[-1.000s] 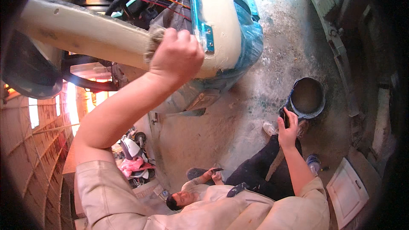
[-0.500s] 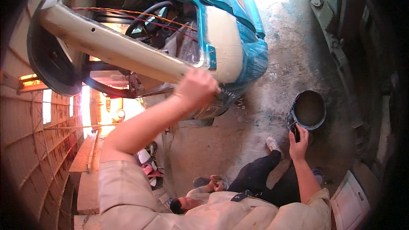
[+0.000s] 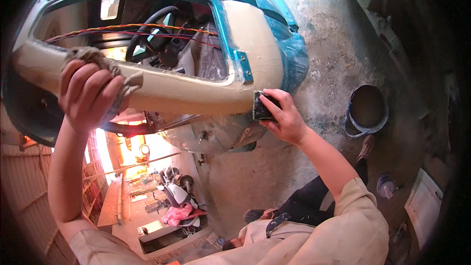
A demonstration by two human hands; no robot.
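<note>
My left hand point(image 3: 89, 91) grips a crumpled grey-brown rag point(image 3: 133, 84) on the left part of a beige-coated body rail point(image 3: 186, 95) of a teal vehicle. My right hand point(image 3: 284, 118) holds a small black block point(image 3: 260, 107) against the same rail, at its right end below a teal hinge plate point(image 3: 243, 66). Above the rail is an open window frame with yellow, red and purple wires point(image 3: 147, 28) strung across it and a black steering wheel point(image 3: 132, 44) inside.
A bucket of murky liquid point(image 3: 368, 105) stands on the stained concrete floor at right, with a white panel point(image 3: 422, 196) lower down. At lower left are a scooter with pink cloth point(image 3: 177, 213) and boards point(image 3: 110, 201). Another person, partly hidden, is low behind my body. Dark metalwork runs along the upper right.
My left hand with the rag has swept left along the rail. My right hand has risen from beside the bucket and put the black block against the rail.
</note>
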